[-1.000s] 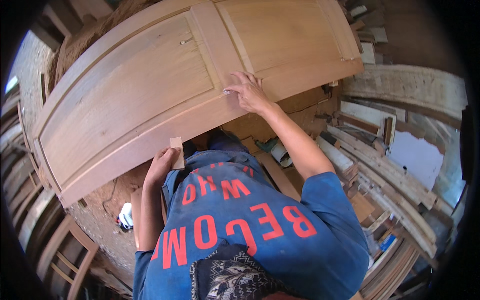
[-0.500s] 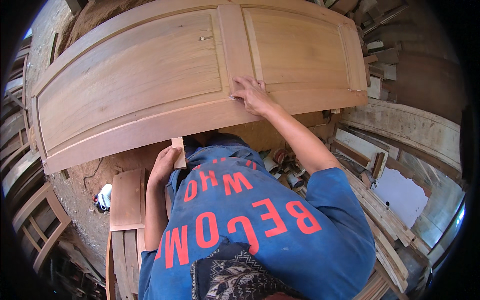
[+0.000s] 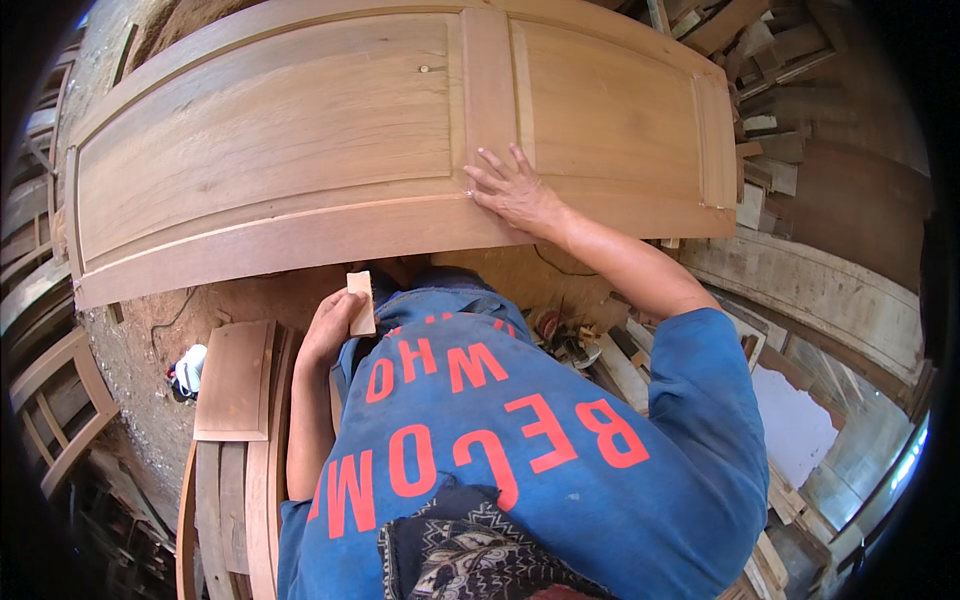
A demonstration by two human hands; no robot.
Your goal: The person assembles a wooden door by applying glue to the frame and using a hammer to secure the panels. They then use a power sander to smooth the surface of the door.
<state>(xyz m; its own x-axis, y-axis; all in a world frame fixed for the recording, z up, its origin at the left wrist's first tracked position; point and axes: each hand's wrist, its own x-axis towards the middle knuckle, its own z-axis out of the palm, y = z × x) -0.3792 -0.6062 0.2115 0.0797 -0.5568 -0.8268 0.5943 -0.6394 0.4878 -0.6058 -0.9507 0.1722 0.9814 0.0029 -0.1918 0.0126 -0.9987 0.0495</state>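
A large panelled wooden door (image 3: 300, 225) lies across the far side of my body, with two recessed panels parted by a middle rail. My right hand (image 3: 518, 194) rests on it where that rail meets the near frame piece, fingers spread and nothing held. A small whitish speck shows at the joint beside the fingertips. Close to my waist, just short of the door's near edge, my left hand (image 3: 332, 322) is closed round a small flat piece of wood (image 3: 361, 303). The wood stands up out of the grip, and its lower part is partly covered by the fingers.
Stacked boards and a panel (image 3: 234, 385) lie to my left, near a white object (image 3: 188, 370) and a dark cable on the ground. Wooden frames (image 3: 62, 410) lean farther left. Offcuts and planks (image 3: 770, 150) pile up on the right.
My right hand has gone from bent fingers at the joint to lying spread on the door. My left hand keeps the wood piece near my waist. The view has shifted slightly.
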